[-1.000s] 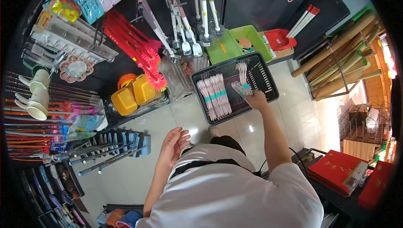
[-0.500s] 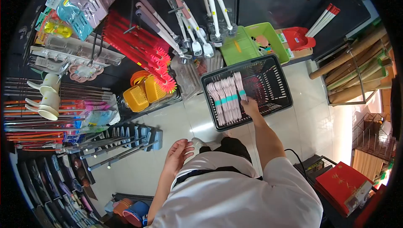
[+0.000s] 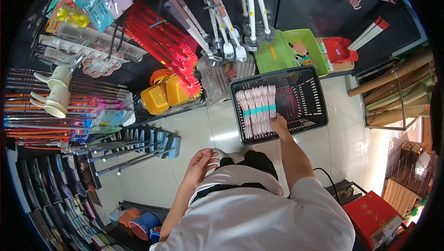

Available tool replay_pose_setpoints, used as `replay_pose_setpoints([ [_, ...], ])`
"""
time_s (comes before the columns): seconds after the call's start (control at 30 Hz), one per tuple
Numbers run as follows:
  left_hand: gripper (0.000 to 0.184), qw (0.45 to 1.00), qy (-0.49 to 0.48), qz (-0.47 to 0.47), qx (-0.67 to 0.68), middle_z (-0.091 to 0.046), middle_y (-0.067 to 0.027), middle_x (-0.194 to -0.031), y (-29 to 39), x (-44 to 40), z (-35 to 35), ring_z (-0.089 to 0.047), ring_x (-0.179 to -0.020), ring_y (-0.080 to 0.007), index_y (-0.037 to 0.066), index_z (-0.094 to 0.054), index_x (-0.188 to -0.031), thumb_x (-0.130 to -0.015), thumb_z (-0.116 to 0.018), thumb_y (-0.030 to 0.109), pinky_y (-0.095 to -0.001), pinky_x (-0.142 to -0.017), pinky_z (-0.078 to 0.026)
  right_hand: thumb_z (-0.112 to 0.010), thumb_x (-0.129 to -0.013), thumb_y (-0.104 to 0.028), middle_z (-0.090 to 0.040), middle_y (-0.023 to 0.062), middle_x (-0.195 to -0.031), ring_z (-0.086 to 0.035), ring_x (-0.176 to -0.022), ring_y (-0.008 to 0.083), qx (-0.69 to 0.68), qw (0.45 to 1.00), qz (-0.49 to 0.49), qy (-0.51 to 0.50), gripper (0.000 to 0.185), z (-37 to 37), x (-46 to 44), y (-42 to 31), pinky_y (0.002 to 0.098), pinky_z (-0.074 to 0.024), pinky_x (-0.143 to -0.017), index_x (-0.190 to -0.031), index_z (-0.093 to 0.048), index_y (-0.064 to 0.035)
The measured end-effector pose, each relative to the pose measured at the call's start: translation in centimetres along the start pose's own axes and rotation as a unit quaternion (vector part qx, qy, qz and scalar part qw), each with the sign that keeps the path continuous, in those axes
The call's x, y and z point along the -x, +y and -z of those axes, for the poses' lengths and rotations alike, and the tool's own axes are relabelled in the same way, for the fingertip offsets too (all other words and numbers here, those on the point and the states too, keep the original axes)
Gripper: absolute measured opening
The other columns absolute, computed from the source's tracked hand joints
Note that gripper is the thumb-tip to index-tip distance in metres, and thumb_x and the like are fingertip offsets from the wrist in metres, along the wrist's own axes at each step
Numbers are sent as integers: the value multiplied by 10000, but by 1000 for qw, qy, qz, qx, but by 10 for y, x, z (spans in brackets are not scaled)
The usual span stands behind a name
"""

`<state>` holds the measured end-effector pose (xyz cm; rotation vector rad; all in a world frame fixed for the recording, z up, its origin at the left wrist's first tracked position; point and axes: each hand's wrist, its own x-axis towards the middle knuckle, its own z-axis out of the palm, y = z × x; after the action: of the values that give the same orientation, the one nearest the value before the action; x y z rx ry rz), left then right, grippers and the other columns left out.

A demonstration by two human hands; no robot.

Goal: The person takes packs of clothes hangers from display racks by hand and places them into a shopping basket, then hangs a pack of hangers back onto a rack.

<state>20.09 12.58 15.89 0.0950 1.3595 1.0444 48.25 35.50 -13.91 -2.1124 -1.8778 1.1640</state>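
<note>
Pink bundles point(image 3: 253, 100), teal-banded: right grip point(image 3: 278, 124) seemingly clasps 1, left grip point(image 3: 203, 161) loosely curled.

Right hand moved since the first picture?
Yes. Judged against the black basket, the right hand has moved to the person's left, in to the row of pale pink bundles.

Can see red long-handled brushes point(image 3: 152, 42) hanging in the upper left of the frame, with yellow baskets point(image 3: 156, 99) just below; can make out a green tub point(image 3: 268, 57) at top centre and, toward the upper right, a red dustpan point(image 3: 341, 50) near red-tipped white sticks point(image 3: 367, 33); also showing brown rolls point(image 3: 388, 75) at the right, a blue bucket point(image 3: 144, 224) at lower left
</note>
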Motion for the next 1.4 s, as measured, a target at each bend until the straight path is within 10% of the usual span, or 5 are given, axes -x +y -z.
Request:
replay_pose_setpoints([
  [0.7, 218, 999, -39, -27, -7, -630, -4, -1179, -19, -16, 27, -602, -1040, -124, 130, -588, -1183, -970, -543, 122, -335, -895, -489, -576, -824, -182, -665, 302, -893, -651, -922, 466, -17, 994, 46, 100, 290, 25, 13, -26, 510, -514, -837, -980, -674, 42],
  [1.03, 120, 994, -96, -51, -13, -636, -25, -1195, 2, -32, 72, -616, -1063, -148, 126, -611, -1078, -962, -602, 153, -341, -898, -502, -611, -802, -130, -710, 235, -895, -707, -848, 372, -25, 973, 51, 225, 206, 57, 28, -66, 440, -555, -776, -916, -750, -29],
  [1.17, 147, 988, -131, -82, -3, -645, -36, -1182, 21, -24, 104, -632, -1031, -138, 108, -612, -1079, -937, -639, 134, -312, -879, -506, -568, -922, -103, -682, 80, -734, -622, -636, 173, -183, 929, 211, 243, 187, 58, 16, -72, 319, -518, -619, -889, -694, 31],
  [1.4, 167, 980, -162, -107, -38, -659, -44, -1183, 52, -21, 165, -644, -995, -141, 97, -607, -1094, -934, -638, 136, -295, -858, -512, -579, -977, -157, -643, 32, -746, -545, -619, 70, -330, 871, 282, 231, 225, 200, 195, -304, 221, -419, -542, -964, -680, 43],
])
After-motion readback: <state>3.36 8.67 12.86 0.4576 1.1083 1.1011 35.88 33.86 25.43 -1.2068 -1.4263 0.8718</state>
